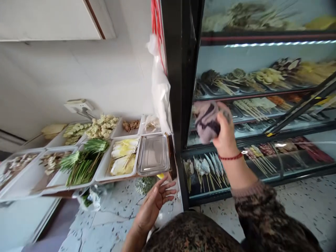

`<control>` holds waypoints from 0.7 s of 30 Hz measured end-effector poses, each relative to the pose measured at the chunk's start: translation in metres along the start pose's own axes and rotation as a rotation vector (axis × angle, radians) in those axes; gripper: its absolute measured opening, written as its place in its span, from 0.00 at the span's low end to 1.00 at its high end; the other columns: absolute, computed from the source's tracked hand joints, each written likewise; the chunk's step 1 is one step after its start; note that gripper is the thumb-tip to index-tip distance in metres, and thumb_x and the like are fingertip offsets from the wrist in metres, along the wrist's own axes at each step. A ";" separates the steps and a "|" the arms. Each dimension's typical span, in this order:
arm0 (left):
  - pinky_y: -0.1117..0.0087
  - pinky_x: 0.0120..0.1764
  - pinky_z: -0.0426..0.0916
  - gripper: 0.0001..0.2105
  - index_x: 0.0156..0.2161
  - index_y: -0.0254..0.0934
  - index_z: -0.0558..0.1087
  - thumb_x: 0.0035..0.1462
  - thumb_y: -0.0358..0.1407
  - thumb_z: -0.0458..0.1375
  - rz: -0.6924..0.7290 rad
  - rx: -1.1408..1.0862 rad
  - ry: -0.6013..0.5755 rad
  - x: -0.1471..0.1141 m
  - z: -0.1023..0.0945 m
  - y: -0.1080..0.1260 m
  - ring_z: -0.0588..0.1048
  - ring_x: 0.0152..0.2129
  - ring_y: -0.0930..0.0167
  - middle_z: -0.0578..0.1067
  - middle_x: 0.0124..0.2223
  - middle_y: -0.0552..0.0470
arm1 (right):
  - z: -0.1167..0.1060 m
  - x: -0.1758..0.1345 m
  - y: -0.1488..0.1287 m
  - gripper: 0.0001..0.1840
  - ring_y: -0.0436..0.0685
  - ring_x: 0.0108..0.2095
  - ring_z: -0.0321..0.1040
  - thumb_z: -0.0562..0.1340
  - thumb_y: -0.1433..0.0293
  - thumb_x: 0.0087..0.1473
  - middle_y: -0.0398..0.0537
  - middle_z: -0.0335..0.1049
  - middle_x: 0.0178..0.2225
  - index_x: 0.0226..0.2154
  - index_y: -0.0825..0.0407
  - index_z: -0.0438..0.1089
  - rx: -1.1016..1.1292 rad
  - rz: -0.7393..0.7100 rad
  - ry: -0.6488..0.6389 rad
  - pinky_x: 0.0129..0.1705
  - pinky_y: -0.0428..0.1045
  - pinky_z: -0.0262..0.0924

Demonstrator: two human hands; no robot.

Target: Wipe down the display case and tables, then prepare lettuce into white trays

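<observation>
Head view: right hand (226, 128) clutches a bunched mauve cloth (205, 121) in front of the glass-fronted display fridge (173, 87), above the skewered fish (202, 165); contact with the pane unclear. Left hand (154, 200) empty, fingers spread, near the stainless-steel tray (153, 154). Risk: left hand lifting carelessly could knock that tray, since its edge sits close. A loose cloth fold could also slip free.

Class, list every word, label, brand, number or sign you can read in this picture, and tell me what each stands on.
None can be read.
Cloth in the right hand: dark shapes, blurred; no readable word.
Yellow mark on the case: too small to tell if it bears print.
Socket: no legible marking.
</observation>
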State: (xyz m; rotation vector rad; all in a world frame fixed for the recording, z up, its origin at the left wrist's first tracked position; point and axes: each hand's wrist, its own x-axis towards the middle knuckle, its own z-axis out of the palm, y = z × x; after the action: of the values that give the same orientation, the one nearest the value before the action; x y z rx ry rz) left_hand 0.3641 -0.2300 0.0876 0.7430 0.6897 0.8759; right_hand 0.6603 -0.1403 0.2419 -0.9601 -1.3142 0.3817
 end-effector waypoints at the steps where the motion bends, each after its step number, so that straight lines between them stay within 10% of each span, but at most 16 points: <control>1: 0.59 0.47 0.67 0.28 0.58 0.41 0.67 0.55 0.53 0.56 0.013 -0.016 0.037 0.000 0.003 -0.005 0.76 0.45 0.58 0.75 0.54 0.39 | 0.000 0.024 0.001 0.27 0.60 0.61 0.58 0.47 0.56 0.63 0.47 0.57 0.60 0.62 0.44 0.48 -0.001 -0.153 0.087 0.60 0.60 0.56; 6: 0.58 0.48 0.66 0.27 0.60 0.38 0.64 0.60 0.50 0.51 0.028 -0.030 0.115 0.000 0.010 -0.017 0.75 0.46 0.59 0.74 0.55 0.37 | 0.038 0.077 0.053 0.22 0.62 0.61 0.54 0.59 0.62 0.57 0.49 0.58 0.56 0.54 0.45 0.62 -0.278 -0.476 0.141 0.64 0.64 0.49; 13: 0.57 0.48 0.65 0.25 0.59 0.38 0.64 0.61 0.49 0.51 -0.009 -0.032 0.164 0.014 0.010 -0.020 0.75 0.45 0.58 0.75 0.54 0.37 | 0.048 -0.019 0.160 0.12 0.58 0.49 0.63 0.67 0.69 0.47 0.47 0.67 0.43 0.38 0.50 0.72 -0.086 0.087 0.038 0.57 0.60 0.58; 17: 0.57 0.48 0.65 0.25 0.59 0.37 0.65 0.61 0.47 0.51 -0.015 -0.028 0.161 0.020 0.008 -0.021 0.75 0.45 0.59 0.75 0.54 0.37 | 0.031 -0.054 0.167 0.10 0.53 0.33 0.69 0.62 0.65 0.52 0.42 0.71 0.32 0.38 0.49 0.70 0.124 0.354 0.013 0.40 0.55 0.70; 21: 0.58 0.47 0.66 0.25 0.58 0.38 0.66 0.61 0.48 0.52 -0.033 -0.033 0.183 0.024 0.007 -0.021 0.76 0.44 0.59 0.76 0.53 0.38 | 0.026 -0.010 0.132 0.19 0.55 0.42 0.71 0.60 0.61 0.56 0.46 0.71 0.42 0.50 0.47 0.65 0.185 0.213 0.061 0.46 0.56 0.69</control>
State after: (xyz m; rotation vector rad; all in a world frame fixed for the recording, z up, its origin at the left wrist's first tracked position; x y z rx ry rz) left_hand 0.3900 -0.2205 0.0695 0.6254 0.8454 0.9298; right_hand 0.6690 -0.0616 0.1332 -0.9504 -1.1039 0.6226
